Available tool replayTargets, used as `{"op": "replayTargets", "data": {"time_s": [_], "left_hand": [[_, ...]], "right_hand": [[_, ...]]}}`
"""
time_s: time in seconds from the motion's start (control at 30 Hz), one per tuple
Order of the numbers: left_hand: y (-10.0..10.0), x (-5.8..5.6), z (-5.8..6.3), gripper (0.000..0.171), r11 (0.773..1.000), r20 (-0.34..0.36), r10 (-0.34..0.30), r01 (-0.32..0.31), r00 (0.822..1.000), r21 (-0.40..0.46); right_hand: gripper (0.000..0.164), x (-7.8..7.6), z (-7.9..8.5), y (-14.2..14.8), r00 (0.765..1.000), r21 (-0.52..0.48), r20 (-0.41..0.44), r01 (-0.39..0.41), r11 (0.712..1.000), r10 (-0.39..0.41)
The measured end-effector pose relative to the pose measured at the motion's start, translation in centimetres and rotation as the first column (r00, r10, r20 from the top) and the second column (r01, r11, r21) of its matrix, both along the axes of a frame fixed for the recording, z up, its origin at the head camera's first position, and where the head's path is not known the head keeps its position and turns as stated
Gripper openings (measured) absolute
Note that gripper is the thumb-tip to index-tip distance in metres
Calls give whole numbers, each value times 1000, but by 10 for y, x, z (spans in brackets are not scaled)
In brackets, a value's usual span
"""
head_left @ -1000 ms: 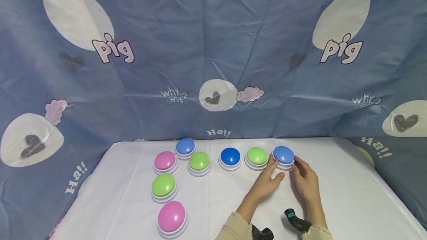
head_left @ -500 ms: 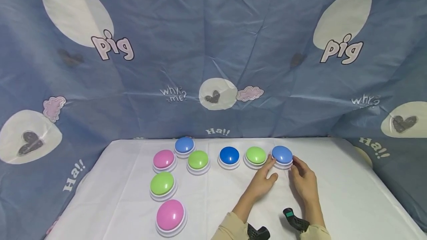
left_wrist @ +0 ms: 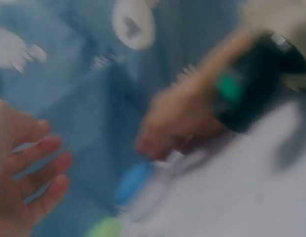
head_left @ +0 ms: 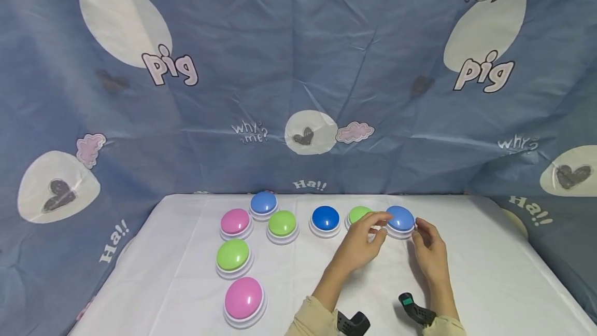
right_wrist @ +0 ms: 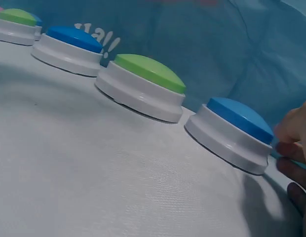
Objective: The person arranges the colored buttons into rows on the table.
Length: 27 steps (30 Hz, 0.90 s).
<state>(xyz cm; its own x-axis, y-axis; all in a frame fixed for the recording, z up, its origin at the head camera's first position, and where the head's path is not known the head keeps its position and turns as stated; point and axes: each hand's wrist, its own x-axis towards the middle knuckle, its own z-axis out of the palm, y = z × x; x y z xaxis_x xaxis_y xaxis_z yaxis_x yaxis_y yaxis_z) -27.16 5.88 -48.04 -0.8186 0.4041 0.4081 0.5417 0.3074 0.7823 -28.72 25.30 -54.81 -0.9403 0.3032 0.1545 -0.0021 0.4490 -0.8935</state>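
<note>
At the right end of the back row stands a light-blue domed push button (head_left: 400,220) on a white base. My right hand (head_left: 430,253) is at its right side, and in the right wrist view the bent fingers (right_wrist: 291,128) come right up to the base. My left hand (head_left: 359,245) is lifted to the left of this button, fingers loosely bent with nothing between them. It partly hides a green push button (head_left: 358,213) in the head view. The left wrist view is blurred but shows the left hand's spread fingers (left_wrist: 47,173) away from the blue button (left_wrist: 133,182).
A dark-blue button (head_left: 325,219) stands left of the green one. Farther left are a second light-blue button (head_left: 263,203), two pink buttons, one of them in front (head_left: 243,298), and two more green ones, all on the white tabletop (head_left: 177,268). A blue printed cloth (head_left: 261,82) hangs behind.
My left hand has drawn off the light-blue button's left side, up and leftward over the green button. The right hand stays at the button's right side. The head view has shifted slightly.
</note>
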Motion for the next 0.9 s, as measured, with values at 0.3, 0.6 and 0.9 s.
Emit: {"op": "replayTargets", "data": {"time_s": [0.3,0.6,0.9], "left_hand": [[-72,26,44,25,948,-201,-185,121,962,-293],[-175,42,36,24,882,-71,-102,57,992,-468],[-239,56,31,40,810,76,-9,52,997,-584]], "right_hand": [[36,3,19,-15,979,-87,-205,-14,996,-4],[36,5,32,-57,880,36,-257,-405,913,400],[37,21,28,-121,699,94,-191,-686,722,689]]}}
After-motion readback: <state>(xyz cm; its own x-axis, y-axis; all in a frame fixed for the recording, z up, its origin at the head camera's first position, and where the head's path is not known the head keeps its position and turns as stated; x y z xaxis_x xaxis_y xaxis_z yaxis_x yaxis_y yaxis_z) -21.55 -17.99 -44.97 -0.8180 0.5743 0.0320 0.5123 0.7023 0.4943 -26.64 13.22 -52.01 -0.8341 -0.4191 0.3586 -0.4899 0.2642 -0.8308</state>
